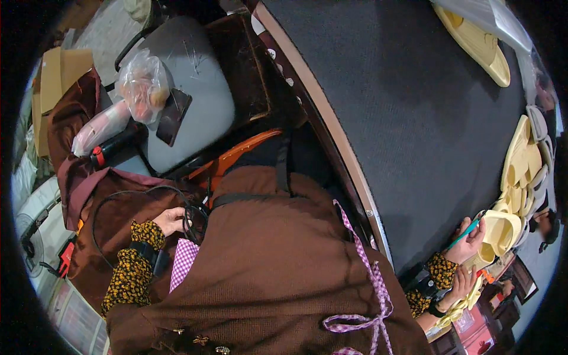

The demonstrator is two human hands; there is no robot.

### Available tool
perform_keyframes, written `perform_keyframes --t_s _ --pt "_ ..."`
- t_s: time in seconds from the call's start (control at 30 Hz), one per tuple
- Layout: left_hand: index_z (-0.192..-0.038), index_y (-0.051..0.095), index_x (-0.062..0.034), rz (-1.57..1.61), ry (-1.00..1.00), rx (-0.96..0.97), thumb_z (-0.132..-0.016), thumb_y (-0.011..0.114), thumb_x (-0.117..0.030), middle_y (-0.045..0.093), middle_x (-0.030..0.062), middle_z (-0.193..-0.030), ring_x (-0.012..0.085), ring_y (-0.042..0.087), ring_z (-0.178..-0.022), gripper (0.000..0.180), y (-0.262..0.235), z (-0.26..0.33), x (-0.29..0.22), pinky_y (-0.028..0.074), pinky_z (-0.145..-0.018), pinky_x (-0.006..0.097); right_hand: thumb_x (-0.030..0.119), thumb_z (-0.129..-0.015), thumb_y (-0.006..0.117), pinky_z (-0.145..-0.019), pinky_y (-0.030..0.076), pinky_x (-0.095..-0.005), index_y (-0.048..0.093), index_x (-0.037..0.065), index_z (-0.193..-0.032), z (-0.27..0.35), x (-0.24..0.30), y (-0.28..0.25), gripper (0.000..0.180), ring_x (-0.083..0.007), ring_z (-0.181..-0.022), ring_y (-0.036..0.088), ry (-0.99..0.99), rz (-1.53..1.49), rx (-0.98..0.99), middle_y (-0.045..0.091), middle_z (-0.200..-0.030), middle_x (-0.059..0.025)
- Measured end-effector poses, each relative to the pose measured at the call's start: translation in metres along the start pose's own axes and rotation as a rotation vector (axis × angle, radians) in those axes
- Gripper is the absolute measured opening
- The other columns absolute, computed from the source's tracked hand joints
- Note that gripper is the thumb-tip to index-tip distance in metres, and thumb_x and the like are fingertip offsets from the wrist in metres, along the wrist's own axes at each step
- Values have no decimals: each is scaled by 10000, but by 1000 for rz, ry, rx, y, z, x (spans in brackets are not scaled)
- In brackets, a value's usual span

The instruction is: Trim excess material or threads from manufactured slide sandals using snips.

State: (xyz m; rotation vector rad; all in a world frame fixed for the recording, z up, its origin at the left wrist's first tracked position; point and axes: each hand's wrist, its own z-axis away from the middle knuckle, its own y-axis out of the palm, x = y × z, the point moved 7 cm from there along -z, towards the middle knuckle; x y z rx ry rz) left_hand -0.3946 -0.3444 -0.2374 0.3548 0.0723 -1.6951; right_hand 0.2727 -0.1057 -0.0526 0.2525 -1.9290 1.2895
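My left hand [170,220] closes on a black cable [192,220] at my hip; my right hand [470,239] pinches a teal pen [464,232] against a pale yellow sole [502,232]. Risk: the cable snagging my apron tie [373,278].
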Motion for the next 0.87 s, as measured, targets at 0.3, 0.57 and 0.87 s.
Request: perform_keyframes --t_s 0.3,0.57,0.87 --pt "-902 635 -63 -706 255 -204 -765 662 -237 546 99 -820 233 541 -801 223 -3 -7 -29 448 -741 330 12 -831 587 -647 404 -174 435 -6 -1202 1 10 5 401 -71 -739 509 29 -5 -22 561 -876 -35" --pt "-795 634 -18 -606 217 -289 -824 575 -183 575 103 -767 231 552 -747 178 8 3 -56 440 -715 328 6 -829 586 -623 404 -167 446 7 -1200 0 8 2 396 -67 -731 516 2 -10 -14 567 -896 -33" --pt "-878 602 -67 123 -37 150 -862 562 -242 593 -6 -759 96 540 -685 180 31 6 -42 454 -664 241 22 -826 600 -768 413 -188 437 9 -1215 0 1 -1 422 -98 -862 535 48 -29 -10 570 -988 -73"
